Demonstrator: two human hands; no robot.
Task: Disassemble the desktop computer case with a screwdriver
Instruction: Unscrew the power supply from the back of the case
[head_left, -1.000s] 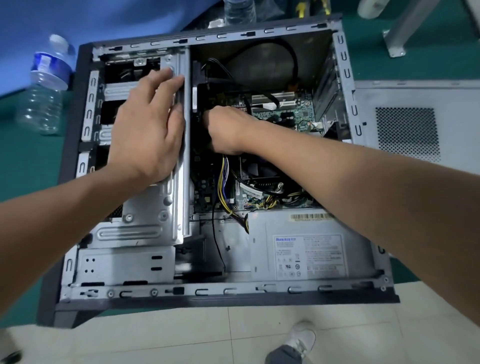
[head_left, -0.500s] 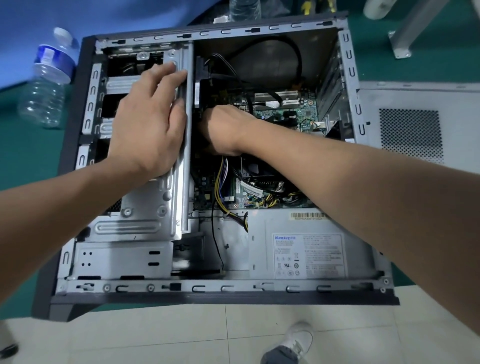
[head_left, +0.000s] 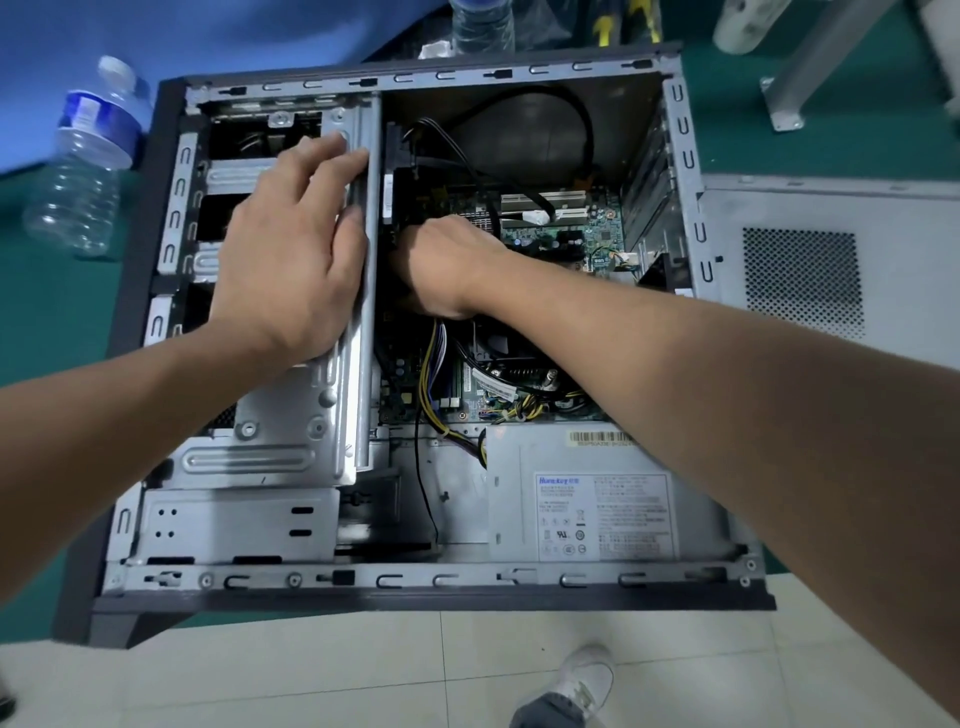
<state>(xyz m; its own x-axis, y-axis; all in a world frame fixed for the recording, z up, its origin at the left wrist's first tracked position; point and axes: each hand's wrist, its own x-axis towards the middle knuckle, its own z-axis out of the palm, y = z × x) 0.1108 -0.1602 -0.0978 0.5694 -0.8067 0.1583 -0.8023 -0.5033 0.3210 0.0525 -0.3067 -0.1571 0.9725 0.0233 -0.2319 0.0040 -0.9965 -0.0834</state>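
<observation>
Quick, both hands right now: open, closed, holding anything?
Left hand: open, flat on the drive cage.
Right hand: fingers curled inside the case; what it holds cannot be told.

You work at a green-covered table (head_left: 31, 312) on which the opened computer case (head_left: 680, 171) lies on its side, with a clear plastic bottle (head_left: 78, 171) just beside its left wall, the removed grey side panel (head_left: 831, 249) to its right, and a second bottle (head_left: 480, 23) behind it.
</observation>
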